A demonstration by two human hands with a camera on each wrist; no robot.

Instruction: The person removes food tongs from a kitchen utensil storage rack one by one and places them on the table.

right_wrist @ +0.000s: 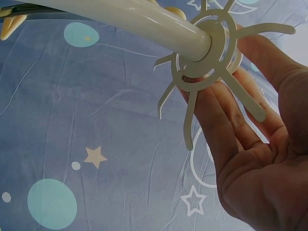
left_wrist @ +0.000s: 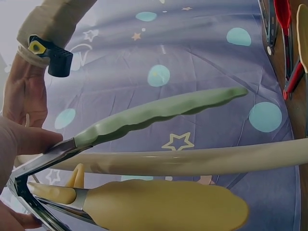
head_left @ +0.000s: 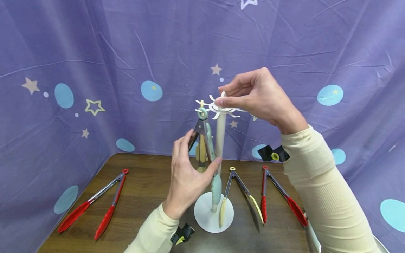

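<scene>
My left hand [head_left: 191,172] grips green-handled tongs [head_left: 216,186] between thumb and fingers. The ring of these tongs is up at a hook on the left side of the white stand's hook wheel [head_left: 218,107]. With thumb and fingers, my right hand [head_left: 259,98] pinches the top of that wheel. In the right wrist view, curved hooks [right_wrist: 190,120] fan out around the pole [right_wrist: 159,29], in front of the right fingers. Yellow tongs [left_wrist: 163,204] hang behind the green ones, close to the pole, partly hidden in the head view.
The stand's round white base [head_left: 205,221] rests on the wooden table [head_left: 148,196]. Red tongs [head_left: 107,211] lie spread at left. Right of the base are pale yellow tongs [head_left: 256,207], overlapping it in view, and more red tongs [head_left: 294,207]. A patterned purple curtain [head_left: 177,42] hangs behind.
</scene>
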